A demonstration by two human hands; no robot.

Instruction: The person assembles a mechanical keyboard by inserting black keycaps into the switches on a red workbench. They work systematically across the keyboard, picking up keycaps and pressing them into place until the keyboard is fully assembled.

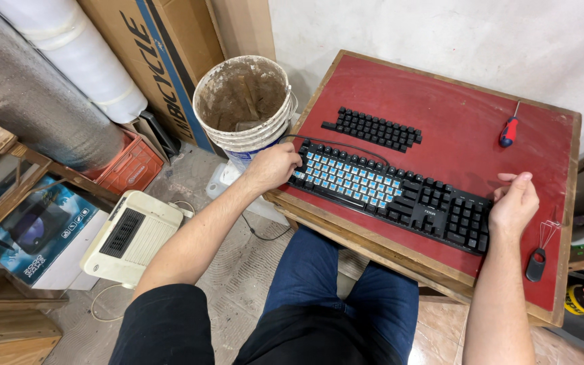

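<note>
2 bare hands frame a black keyboard point(393, 196) lying across a red-topped table point(468, 135). The left hand point(275, 165) curls its fingers point(294, 164) around the board's 9 o'clock end, clamped on the edge where the black cable point(336, 143) leaves. The right hand point(514, 203) sits at the 3 o'clock end, its fingers point(523, 178) drawn together in a narrow pinch just above the last keys; whether something tiny is caught between them I cannot tell, since nothing shows there.

Many caps are already off the middle-left block, leaving pale blue switches point(349, 179) bare. The pulled black keycaps point(373, 128) lie in tidy rows at 12 o'clock from the keyboard, apart from it.

Risks, as I judge them: the bare switches could take dust or grit from the dirty white bucket point(245, 101) standing just off the table at 10 o'clock. A nudge of the board toward 12 o'clock could scatter the rows of caps, and any rolling off the edge would be hard to find on the floor. The cable loops near the left wrist and could snag. The wire keycap puller point(541, 253) rests at 4 o'clock close to the table's edge, where the right forearm could knock it off. A red-handled screwdriver point(509, 130) lies at 1 o'clock, well clear.
</note>
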